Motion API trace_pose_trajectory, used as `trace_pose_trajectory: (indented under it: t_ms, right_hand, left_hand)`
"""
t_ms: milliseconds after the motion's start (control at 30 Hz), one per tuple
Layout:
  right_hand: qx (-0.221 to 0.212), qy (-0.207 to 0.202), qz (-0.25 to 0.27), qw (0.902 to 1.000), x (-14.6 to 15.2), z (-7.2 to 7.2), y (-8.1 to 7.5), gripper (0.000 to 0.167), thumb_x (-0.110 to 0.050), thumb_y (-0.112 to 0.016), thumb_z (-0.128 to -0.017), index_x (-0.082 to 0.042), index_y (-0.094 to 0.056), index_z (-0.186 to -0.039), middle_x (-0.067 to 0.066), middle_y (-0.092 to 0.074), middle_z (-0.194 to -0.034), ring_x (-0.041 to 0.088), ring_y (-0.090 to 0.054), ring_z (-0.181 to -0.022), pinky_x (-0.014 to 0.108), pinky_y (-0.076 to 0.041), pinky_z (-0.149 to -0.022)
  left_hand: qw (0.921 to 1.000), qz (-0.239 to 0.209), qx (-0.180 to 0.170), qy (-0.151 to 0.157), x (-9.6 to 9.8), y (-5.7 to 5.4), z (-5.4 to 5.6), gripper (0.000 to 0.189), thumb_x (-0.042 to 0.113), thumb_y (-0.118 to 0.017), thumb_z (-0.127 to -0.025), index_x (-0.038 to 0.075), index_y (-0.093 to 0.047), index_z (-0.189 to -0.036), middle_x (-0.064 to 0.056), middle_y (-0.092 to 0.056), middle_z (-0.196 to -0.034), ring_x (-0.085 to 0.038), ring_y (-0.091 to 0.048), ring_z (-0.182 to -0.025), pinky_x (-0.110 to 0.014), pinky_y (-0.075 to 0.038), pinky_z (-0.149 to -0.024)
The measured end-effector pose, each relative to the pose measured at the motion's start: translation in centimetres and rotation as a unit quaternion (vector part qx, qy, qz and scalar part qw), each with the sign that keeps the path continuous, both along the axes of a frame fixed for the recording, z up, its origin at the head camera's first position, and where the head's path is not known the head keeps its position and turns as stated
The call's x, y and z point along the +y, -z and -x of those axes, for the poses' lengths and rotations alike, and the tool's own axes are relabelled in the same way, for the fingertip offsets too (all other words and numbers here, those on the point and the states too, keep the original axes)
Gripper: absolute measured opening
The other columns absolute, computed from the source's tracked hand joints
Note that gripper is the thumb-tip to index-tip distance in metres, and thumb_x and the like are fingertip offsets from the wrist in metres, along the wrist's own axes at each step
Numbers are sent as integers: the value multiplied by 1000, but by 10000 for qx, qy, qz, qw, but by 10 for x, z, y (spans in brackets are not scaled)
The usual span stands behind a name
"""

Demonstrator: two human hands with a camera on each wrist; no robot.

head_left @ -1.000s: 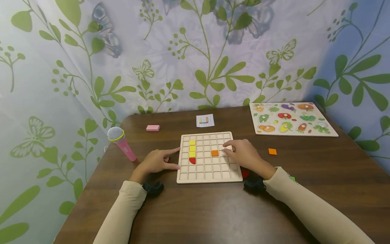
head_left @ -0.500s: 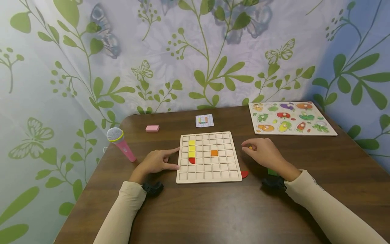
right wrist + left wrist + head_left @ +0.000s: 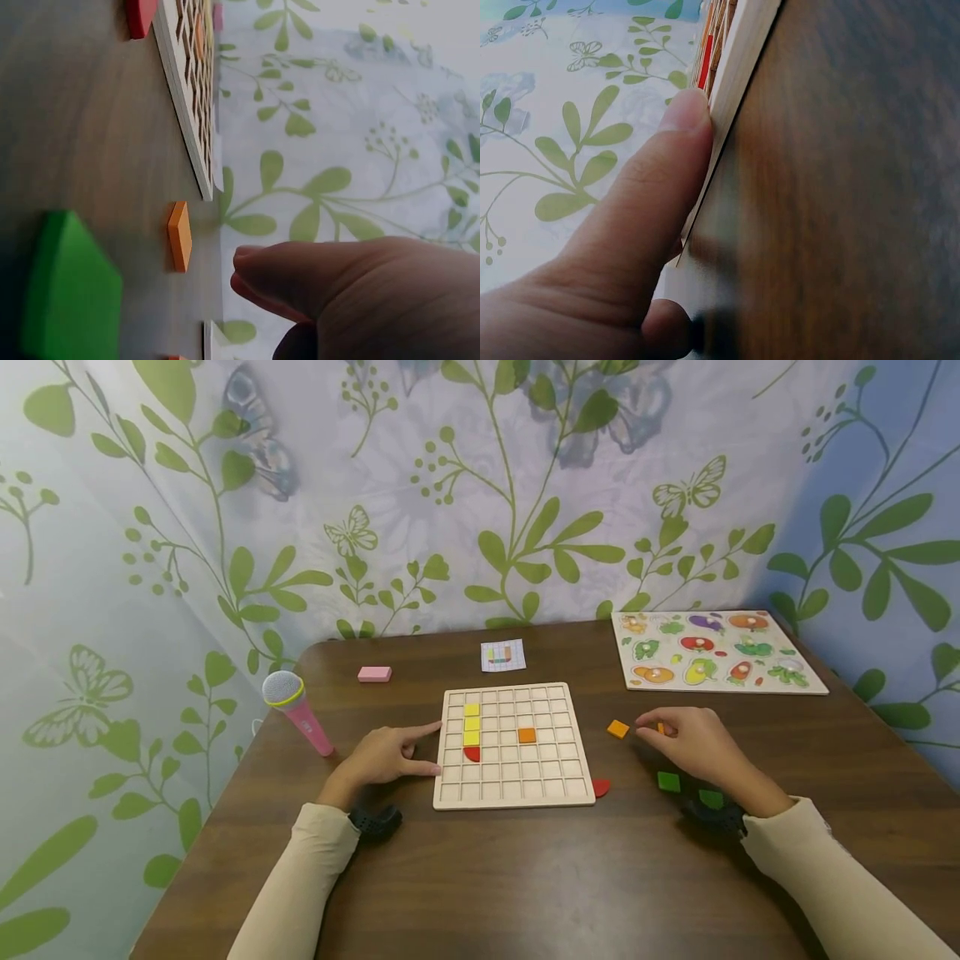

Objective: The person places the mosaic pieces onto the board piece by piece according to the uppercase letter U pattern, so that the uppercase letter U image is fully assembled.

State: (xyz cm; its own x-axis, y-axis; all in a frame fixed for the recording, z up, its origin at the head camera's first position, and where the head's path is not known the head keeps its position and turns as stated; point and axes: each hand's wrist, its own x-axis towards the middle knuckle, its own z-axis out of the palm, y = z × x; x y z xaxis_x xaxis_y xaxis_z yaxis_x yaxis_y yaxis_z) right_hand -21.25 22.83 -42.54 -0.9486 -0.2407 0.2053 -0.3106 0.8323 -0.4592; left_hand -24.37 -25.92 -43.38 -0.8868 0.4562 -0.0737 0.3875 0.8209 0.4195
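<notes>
A wooden grid board [image 3: 495, 783] lies mid-table. My left hand [image 3: 382, 755] touches its left edge with the straight index finger and thumb, and the thumb [image 3: 641, 195] fills the left wrist view. In the grid sit several yellow square tiles [image 3: 472, 723], a red quarter-round tile [image 3: 472, 753] and an orange tile [image 3: 527, 735]. My right hand [image 3: 693, 745] hovers right of the board, thumb and index close together with nothing visible between them. Beside its fingertips lies a loose orange tile [image 3: 618, 728]; another orange tile [image 3: 662, 727] shows partly behind the hand.
Two green tiles [image 3: 669, 782] lie below my right hand, and a red piece [image 3: 601, 787] by the board's lower right corner. Behind are a pattern card [image 3: 503, 656], a pink block [image 3: 374, 674] and a vegetable puzzle board [image 3: 720, 652]. A pink microphone [image 3: 306, 718] lies at left.
My right hand has moved rightward off the grid board to the loose tiles, uncovering an orange tile and the green ones. The left hand has stayed at the board's edge.
</notes>
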Motion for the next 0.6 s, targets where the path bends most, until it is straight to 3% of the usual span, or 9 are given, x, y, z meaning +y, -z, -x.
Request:
trace_pose_trajectory:
  t_ms: [267,600]
  right_hand:
    - [83,161,170,9997,15,-29,0,23,-27,-76,-95,-9,-78,-109,-7,-45,-58,14,-38,-54,29,-31,-50]
    - [-126,313,480,9983,60,-71,10,22,-33,-77,-94,-16,-79,-108,-6,-36,-59,8,-31,-52,29,-26,-48]
  left_hand:
    - [10000,-18,-12,28,-1,-1,0,86,66,-75,-82,35,-45,-156,7,-37,-60,-10,-29,-54,-30,-27,-54]
    - [10000,9,11,65,0,1,0,86,67,-75,-81,34,-45,-156,8,-38,-60,-9,-29,-54,-29,-27,-54]
